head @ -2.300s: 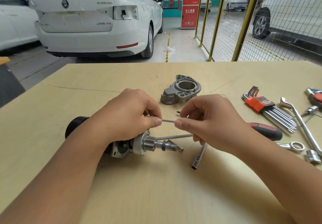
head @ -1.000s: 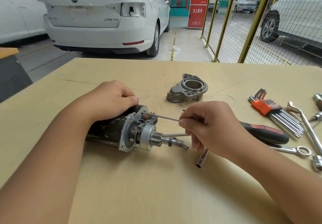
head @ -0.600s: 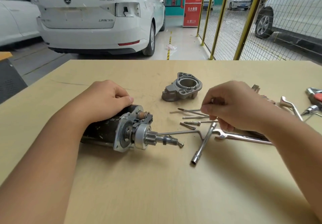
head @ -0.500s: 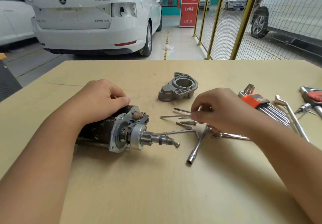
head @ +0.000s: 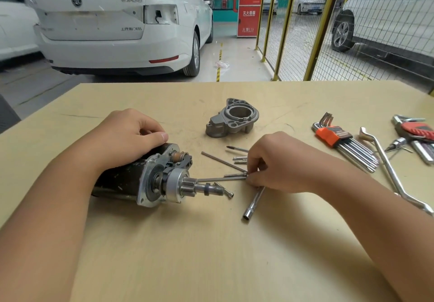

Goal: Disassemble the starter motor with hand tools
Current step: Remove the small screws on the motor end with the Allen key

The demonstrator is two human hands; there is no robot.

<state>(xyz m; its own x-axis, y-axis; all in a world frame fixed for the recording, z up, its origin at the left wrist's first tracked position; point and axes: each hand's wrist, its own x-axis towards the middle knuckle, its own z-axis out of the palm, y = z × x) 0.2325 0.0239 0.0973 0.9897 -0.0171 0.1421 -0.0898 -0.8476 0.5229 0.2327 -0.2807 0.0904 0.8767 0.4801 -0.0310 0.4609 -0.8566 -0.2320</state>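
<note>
Right, the counter (head: 211,254), a pale wooden sheet, carries everything, and behind it sits a white car (head: 117,31) with a round badge on the boot lid; its lettering is too blurred to read. Beside the car stands a red cabinet (head: 249,3) with white characters and what looks like "119". On to the starter motor (head: 150,179): it lies on its side at the left of the counter, dark scuffed body pointing left, bright metal flange and pinion shaft pointing right, a small copper-coloured spring showing at the top. Its grey cast nose housing (head: 232,119) sits apart, further back, open bore facing up. Off to the right there's a set of hex keys (head: 345,144) in an orange holder with printing too small to read, and a long bent wrench (head: 394,172) next to it. The left hand (head: 126,134) rests over the motor's dark body, fingers curled around it, gripping. The right hand (head: 279,163) is down on the counter, fingertips pinched together on thin metal rods (head: 225,164) lying near the shaft. A T-handle socket wrench (head: 253,201) pokes out beneath that hand.
</note>
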